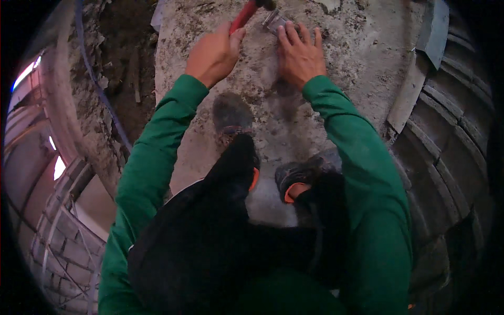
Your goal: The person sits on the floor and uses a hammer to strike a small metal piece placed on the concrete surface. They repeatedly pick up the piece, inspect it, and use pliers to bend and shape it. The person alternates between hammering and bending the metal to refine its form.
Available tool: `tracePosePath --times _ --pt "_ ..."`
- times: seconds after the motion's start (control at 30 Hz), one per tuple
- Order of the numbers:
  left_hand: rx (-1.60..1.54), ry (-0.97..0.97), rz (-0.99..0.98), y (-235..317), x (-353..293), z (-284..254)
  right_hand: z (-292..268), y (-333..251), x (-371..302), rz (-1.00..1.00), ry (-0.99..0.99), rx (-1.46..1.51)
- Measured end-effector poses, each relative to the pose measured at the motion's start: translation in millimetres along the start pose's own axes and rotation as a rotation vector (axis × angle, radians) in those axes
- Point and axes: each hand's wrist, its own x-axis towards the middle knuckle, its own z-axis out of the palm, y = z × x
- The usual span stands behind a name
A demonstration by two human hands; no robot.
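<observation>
My left hand (214, 55) is closed around the red handle of a hammer (243, 17). The dark head of the hammer is partly cut off by the top edge of the view. To its right, a small grey metal piece (274, 21), shaped like an open frame, lies on the rough concrete surface (252, 68). My right hand (302, 55) rests beside it with fingers stretched and apart, the index fingertip at the metal piece's edge. The thumb of that hand is hidden, and the exact kind of metal piece cannot be made out.
My shoes (232, 113) stand on the concrete below my hands. At left, a dark dug-out strip (126, 58) runs beside a blue hose or cable (94, 79). Concrete blocks (436, 136) line the right, near a board (409, 92). Metal scaffolding (63, 226) stands at lower left.
</observation>
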Motion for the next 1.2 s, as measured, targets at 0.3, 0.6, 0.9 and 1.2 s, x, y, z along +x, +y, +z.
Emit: tracePosePath --times 0.3,0.6,0.9,1.2 --pt "0.058 0.02 0.064 -4 -2 -2 -3 2 8 0.018 -0.058 -0.107" --pt "-0.022 0.004 -0.087 12 -2 -4 -21 -4 6 0.043 -0.159 -0.095" --pt "-0.085 0.034 -0.088 34 -8 -11 -15 -4 5 0.04 -0.189 -0.056" --pt "-0.054 0.01 -0.167 3 -33 16 -31 0 4 -0.038 -0.31 -0.169"
